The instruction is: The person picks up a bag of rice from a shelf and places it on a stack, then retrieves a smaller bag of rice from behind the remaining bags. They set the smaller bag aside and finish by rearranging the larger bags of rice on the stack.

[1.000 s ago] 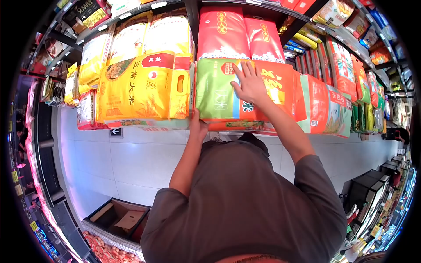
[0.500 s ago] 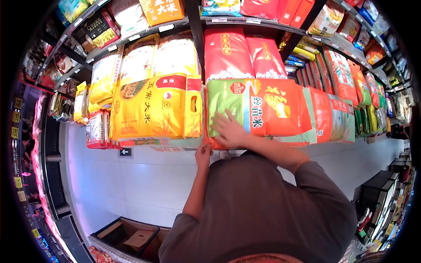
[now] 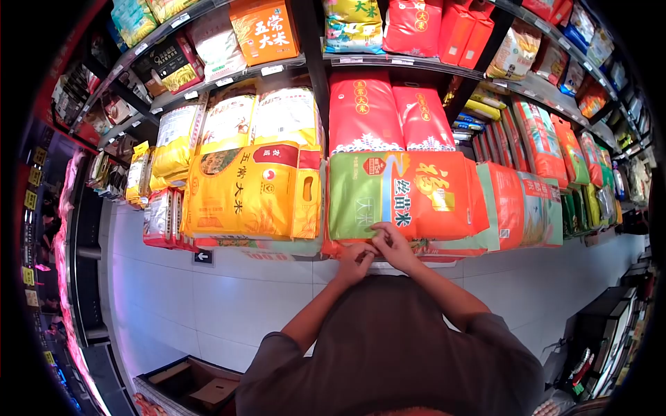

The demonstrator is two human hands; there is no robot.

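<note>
A large green and red rice bag [image 3: 444, 191] lies flat on top of a stack, its near edge facing me. My right hand [image 3: 394, 247] is at that edge, fingers bent and closed over the green part. Close beside it, lower and to the left, my left hand [image 3: 355, 263] is closed in a pinch against the red edge below the green bag. What lies between the fingers of either hand is hidden. Left of this bag lies a yellow rice bag [image 3: 250, 197] with a handle slot.
Behind stand red rice bags [image 3: 364, 114] and white-and-yellow bags [image 3: 286, 114]. A paler red bag [image 3: 524, 204] lies at the right. An upper shelf [image 3: 409, 64] carries more bags. Below is a tiled floor [image 3: 257, 305], with an open box-like stand [image 3: 198, 385] at lower left.
My right hand has drawn back from flat on the green part to the near edge, its fingers now bent. My left hand has shifted right beside it. The view has tilted up.
</note>
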